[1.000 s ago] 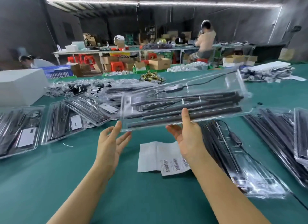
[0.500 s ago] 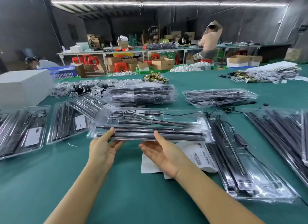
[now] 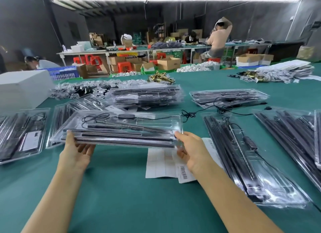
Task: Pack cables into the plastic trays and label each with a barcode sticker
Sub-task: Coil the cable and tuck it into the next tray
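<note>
Packed tray held flat above the table — not yet labelled.
Left hand and right hand gripping its ends, thumbs on top; next, probably — setting down, taking a sticker.

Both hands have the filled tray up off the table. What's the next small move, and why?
Probably set the tray down on the green table in front. Left hand and right hand grip its ends, no barcode label shows on it, and the sticker sheet lies just below.
</note>
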A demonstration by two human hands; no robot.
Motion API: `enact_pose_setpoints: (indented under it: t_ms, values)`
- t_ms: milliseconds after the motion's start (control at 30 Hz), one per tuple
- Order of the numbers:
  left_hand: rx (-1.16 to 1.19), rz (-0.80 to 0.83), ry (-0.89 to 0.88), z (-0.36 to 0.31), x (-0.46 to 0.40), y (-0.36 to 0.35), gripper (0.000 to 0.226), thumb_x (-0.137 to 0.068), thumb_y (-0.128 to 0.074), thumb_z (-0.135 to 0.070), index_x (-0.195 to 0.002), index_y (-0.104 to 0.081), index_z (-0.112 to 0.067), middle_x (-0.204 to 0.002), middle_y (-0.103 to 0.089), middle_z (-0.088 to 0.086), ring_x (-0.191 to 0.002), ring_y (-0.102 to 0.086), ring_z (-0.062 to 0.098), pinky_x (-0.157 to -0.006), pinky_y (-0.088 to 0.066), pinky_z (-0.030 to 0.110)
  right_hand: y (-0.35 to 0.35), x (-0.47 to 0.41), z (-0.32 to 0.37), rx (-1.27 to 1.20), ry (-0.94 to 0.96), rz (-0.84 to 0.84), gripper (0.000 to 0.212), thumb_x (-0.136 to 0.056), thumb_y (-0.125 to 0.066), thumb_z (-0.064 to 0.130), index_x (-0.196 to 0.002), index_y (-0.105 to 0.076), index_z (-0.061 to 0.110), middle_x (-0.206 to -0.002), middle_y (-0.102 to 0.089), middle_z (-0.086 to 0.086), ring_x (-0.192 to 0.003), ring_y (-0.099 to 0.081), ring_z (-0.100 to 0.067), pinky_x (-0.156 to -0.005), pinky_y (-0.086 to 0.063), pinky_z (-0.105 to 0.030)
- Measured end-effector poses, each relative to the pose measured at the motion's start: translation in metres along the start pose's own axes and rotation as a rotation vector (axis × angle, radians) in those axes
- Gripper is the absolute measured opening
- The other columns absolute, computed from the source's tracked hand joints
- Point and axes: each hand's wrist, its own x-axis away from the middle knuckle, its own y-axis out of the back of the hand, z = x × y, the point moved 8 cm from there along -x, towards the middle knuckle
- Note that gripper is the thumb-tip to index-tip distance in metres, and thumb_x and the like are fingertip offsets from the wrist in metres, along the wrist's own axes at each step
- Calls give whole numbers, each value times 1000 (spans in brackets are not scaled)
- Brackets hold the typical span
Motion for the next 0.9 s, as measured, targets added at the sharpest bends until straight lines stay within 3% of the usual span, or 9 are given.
enact_pose_setpoints:
  t_ms: [133, 233, 333, 500, 600, 667, 733, 800, 900]
  values:
    - [-7, 227, 2, 19, 15, -28, 16, -93, -61, -22, -105, -54, -14, -104, -61, 5, -102, -62, 27, -83, -57, 41, -5, 0, 0, 16, 22, 57, 14, -82, -72, 8, -93, -64, 11, -79, -69, -4, -54, -57, -11, -46, -48, -20]
    - [-171, 292, -7, 39, 30, -43, 70, -90, -62, -7, -143, -25, -34, -112, -58, 8, -89, -64, 30, -75, -57, 51, -13, 2, -1, 31, 37, 124, 15, -83, -70, 4, -95, -61, 5, -78, -70, -7, -53, -65, -11, -47, -50, -21]
    - [-215, 259, -26, 46, 33, -43, 95, -87, -59, 7, -149, -1, -37, -118, -56, 10, -78, -68, 22, -66, -60, 42, -13, 3, 7, 220, 114, 136, 19, -84, -70, 7, -98, -59, 1, -90, -71, -13, -64, -67, -15, -58, -56, -24]
    - [-162, 206, -13, 35, 20, -33, 74, -89, -57, 5, -147, -17, -18, -109, -58, 12, -76, -66, 21, -66, -60, 41, -6, 4, 28, 477, 302, 26, 25, -98, -51, 25, -109, -58, 4, -82, -68, -8, -67, -71, -16, -64, -59, -31]
    - [-177, 277, 29, 35, 24, -39, 28, -91, -55, 3, -108, -40, -14, -90, -61, 6, -64, -67, 16, -53, -58, 30, 10, -2, 49, 620, 492, -173, 40, -102, -38, 22, -142, -34, 26, -95, -65, -15, -91, -67, -30, -64, -51, -33]
    - [-199, 341, 71, 41, 28, -44, 23, -91, -54, 1, -93, -40, -17, -84, -63, 3, -56, -66, 13, -49, -57, 26, 11, -14, 43, 429, 364, -52, 49, -103, -36, 22, -147, -22, 40, -127, -53, -21, -103, -61, -38, -80, -54, -38]
    - [-235, 407, 94, 47, 34, -49, 21, -91, -54, 0, -93, -43, -18, -83, -65, 2, -53, -65, 12, -49, -57, 25, 0, -19, 32, 114, 205, 144, 47, -105, -35, 23, -146, -25, 43, -149, -36, -9, -102, -62, -27, -85, -56, -33]
    - [-264, 460, 106, 51, 38, -53, 20, -90, -55, -1, -95, -44, -17, -82, -65, 2, -51, -63, 12, -47, -56, 24, -5, -24, 32, -39, 206, 192, 42, -105, -35, 21, -144, -36, 35, -150, -34, -1, -100, -57, -11, -68, -55, -18]
    - [-276, 503, 85, 54, 40, -55, 29, -87, -58, -3, -108, -45, -16, -87, -66, 3, -53, -64, 14, -51, -58, 26, 3, -35, 41, -291, 255, 162, 37, -101, -44, 18, -138, -46, 17, -137, -50, -7, -115, -57, -23, -87, -51, -31]
